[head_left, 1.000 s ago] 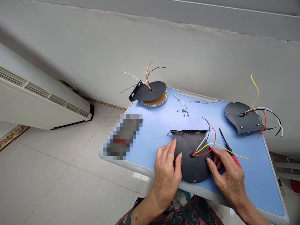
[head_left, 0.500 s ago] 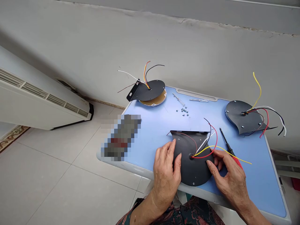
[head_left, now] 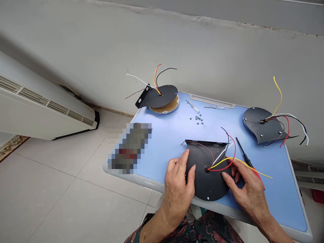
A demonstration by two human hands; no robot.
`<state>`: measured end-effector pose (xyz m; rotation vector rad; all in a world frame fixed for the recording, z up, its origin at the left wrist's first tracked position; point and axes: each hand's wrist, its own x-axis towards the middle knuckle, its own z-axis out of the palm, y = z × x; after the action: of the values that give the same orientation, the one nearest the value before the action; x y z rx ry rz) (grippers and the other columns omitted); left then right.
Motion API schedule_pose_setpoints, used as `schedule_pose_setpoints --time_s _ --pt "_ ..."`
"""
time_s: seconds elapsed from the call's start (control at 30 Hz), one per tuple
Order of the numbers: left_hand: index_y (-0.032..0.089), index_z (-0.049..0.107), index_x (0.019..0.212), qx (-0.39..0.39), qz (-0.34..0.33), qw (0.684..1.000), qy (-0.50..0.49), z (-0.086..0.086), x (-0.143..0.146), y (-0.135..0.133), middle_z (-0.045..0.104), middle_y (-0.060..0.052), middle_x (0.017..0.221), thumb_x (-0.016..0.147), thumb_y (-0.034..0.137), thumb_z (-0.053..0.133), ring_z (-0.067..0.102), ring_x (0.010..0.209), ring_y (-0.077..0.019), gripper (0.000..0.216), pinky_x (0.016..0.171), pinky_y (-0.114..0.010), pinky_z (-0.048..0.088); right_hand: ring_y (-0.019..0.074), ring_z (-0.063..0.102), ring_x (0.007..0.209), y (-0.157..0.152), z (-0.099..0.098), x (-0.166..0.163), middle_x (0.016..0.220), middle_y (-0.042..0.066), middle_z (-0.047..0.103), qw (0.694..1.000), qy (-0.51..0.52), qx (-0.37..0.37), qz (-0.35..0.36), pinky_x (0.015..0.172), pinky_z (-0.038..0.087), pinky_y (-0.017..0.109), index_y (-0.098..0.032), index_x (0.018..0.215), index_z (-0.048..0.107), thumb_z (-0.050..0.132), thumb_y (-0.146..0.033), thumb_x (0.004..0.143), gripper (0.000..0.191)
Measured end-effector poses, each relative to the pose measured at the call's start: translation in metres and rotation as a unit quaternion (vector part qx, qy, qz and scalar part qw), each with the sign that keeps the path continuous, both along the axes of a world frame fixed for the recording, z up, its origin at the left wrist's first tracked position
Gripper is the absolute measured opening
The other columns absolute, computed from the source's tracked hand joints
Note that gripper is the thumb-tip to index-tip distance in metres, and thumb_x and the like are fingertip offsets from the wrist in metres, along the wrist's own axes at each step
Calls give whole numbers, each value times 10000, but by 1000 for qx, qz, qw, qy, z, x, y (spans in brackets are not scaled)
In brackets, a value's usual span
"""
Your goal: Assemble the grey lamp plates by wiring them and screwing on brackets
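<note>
A black round metal plate with a flat bracket edge lies near the front of the blue table. Red, yellow, white and black wires come out of its centre hole. My left hand grips the plate's left edge, fingers curled onto it. My right hand holds the plate's right edge, thumb on top. A screwdriver with a black shaft and red handle lies just right of the plate, partly under my right hand.
Two similar wired black plates sit at the table's far left and far right. Several small screws and two clear tools lie at the back. A blurred object rests on the left edge. A white heater stands on the floor.
The view has shifted slightly. Both hands stay on the plate's edges with almost no movement.
</note>
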<state>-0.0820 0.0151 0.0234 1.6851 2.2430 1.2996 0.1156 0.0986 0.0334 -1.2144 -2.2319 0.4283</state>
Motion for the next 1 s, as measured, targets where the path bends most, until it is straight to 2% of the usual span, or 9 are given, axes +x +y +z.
schedule_pose_setpoints --time_s 0.13,0.43,0.77,1.0 --pt "163 487 1436 -1 0 1000 -1 1 0 0 715 -87 1040 1003 170 548 578 893 -200 437 802 -320 527 123 526 614 1 2 2 801 -2 600 999 10 -29 12 634 501 277 -175 1159 641 637 -379 947 295" --pt "157 546 1358 -17 -1 999 -40 1 -1 -2 680 -86 1058 983 164 573 582 948 -198 376 832 -314 529 133 571 611 10 12 4 764 -17 618 989 42 -143 -4 612 530 263 -209 1064 697 725 -427 854 304" --pt "189 563 1356 -24 -4 998 -54 2 -2 -3 683 -80 1034 979 191 581 598 930 -203 377 807 -323 538 130 570 632 9 15 1 821 1 621 988 58 -144 0 621 547 259 -205 1039 698 708 -424 863 281" --pt "197 576 1355 -40 -1 997 -67 3 -3 -1 693 -72 1001 975 203 597 603 898 -202 381 790 -330 541 138 574 637 10 16 1 809 -1 622 986 50 -160 -9 628 550 272 -209 1080 699 710 -459 853 338"
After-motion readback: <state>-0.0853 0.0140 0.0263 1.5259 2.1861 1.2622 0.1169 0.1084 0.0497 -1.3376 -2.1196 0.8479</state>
